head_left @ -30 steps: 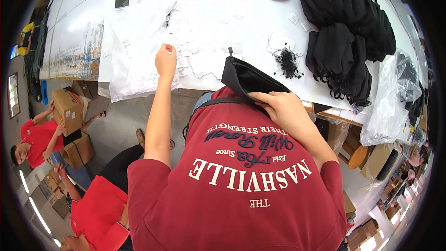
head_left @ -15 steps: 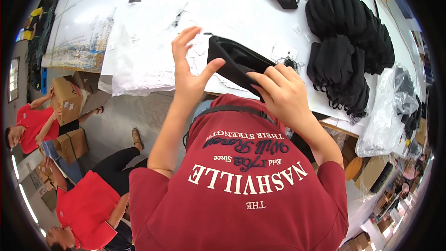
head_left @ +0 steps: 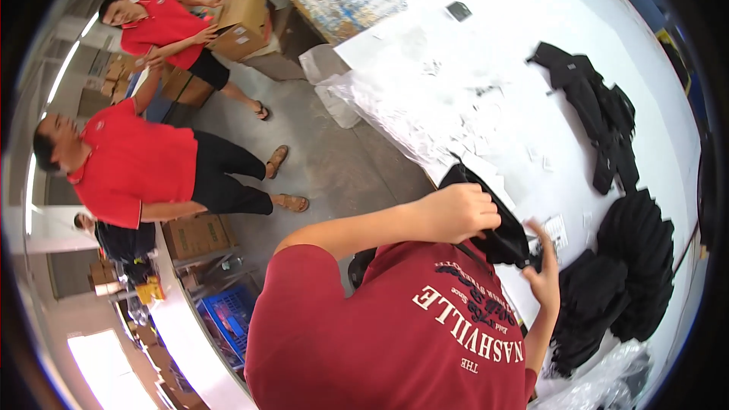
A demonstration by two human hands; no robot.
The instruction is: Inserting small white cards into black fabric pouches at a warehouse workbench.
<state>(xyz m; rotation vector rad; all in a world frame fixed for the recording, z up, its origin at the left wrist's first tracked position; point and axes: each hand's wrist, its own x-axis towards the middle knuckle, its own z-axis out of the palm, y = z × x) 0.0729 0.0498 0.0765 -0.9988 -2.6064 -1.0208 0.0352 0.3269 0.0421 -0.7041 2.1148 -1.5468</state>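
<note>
A black zippered pouch (head_left: 513,238) is in front of my chest at the near edge of the white table (head_left: 524,0), tilted, with its far end pointing up and left. My left hand (head_left: 460,211) is closed on its side; the curled fingers partly hide the pouch. By the pouch's lower right end is my right hand (head_left: 545,279), its thumb and fingers spread apart. I cannot tell whether those fingertips touch the pouch.
Bunched black pouches (head_left: 638,266) lie on the table at right, with a loose row of black pieces (head_left: 604,118) beyond. Clear plastic (head_left: 607,383) is at lower right. Paper scraps (head_left: 471,118) litter the tabletop. Leftward, two people in red shirts (head_left: 140,156) stand near a cardboard box (head_left: 241,23).
My view has turned leftward. The left hand, spread open before, is now closed on the pouch. The right hand has let go of the pouch's rim and its fingers have opened.
</note>
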